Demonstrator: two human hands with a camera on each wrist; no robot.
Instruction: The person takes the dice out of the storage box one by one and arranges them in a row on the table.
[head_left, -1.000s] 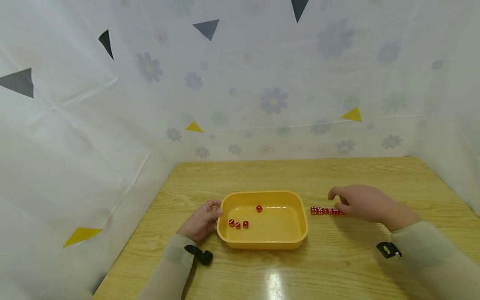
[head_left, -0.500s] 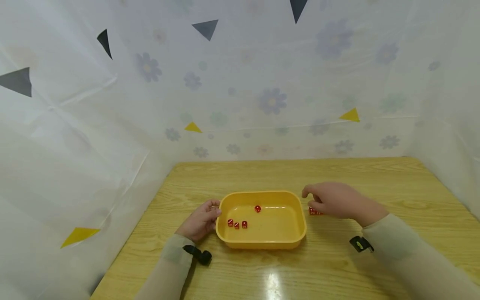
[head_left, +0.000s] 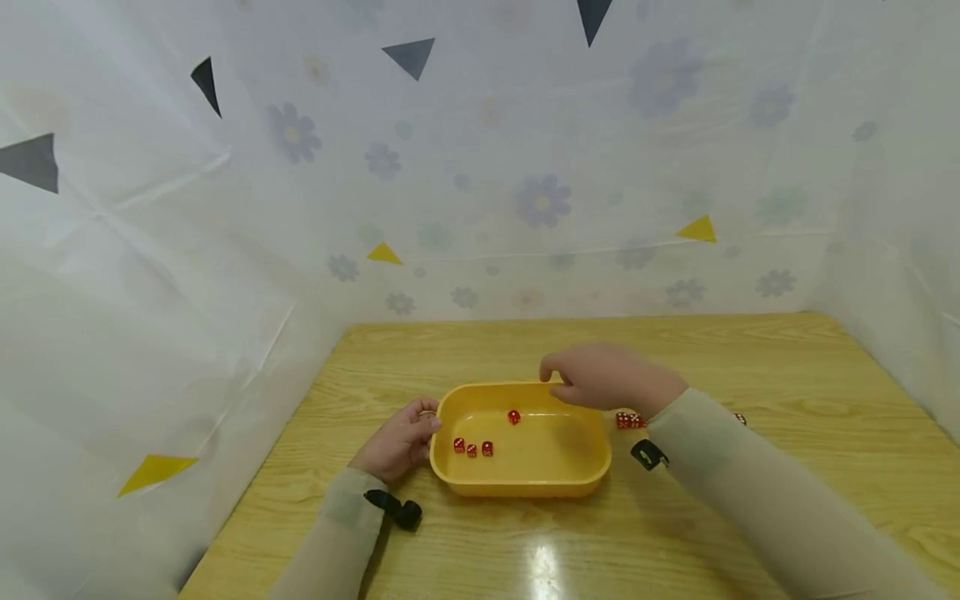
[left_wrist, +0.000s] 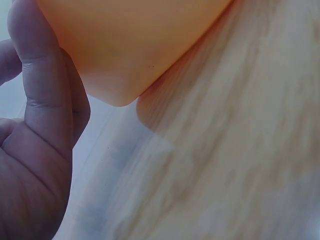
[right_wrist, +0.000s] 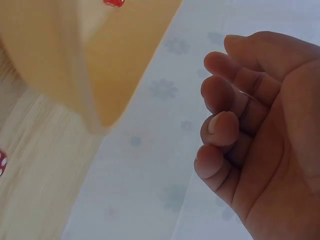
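Note:
A yellow tray [head_left: 517, 487] sits on the wooden table [head_left: 712, 350] with several red dice [head_left: 472, 448] inside. My left hand [head_left: 420, 425] grips the tray's left end; in the left wrist view its fingers [left_wrist: 45, 100] lie against the tray's outer wall [left_wrist: 125, 45]. My right hand [head_left: 558, 385] hovers over the tray's far right rim. Its fingers [right_wrist: 220, 100] are curled, and no die shows between them. A short row of red dice [head_left: 630, 420] lies on the table just right of the tray, partly hidden by my right sleeve.
One more red die [head_left: 740, 418] shows past my right forearm. White flower-print sheeting [head_left: 540, 200] walls the table at the back and on both sides. Bare wood [head_left: 562, 550] lies in front of the tray.
My right hand has left the row of dice and travelled left, rising to above the tray's far right rim. The left hand and the tray have stayed put.

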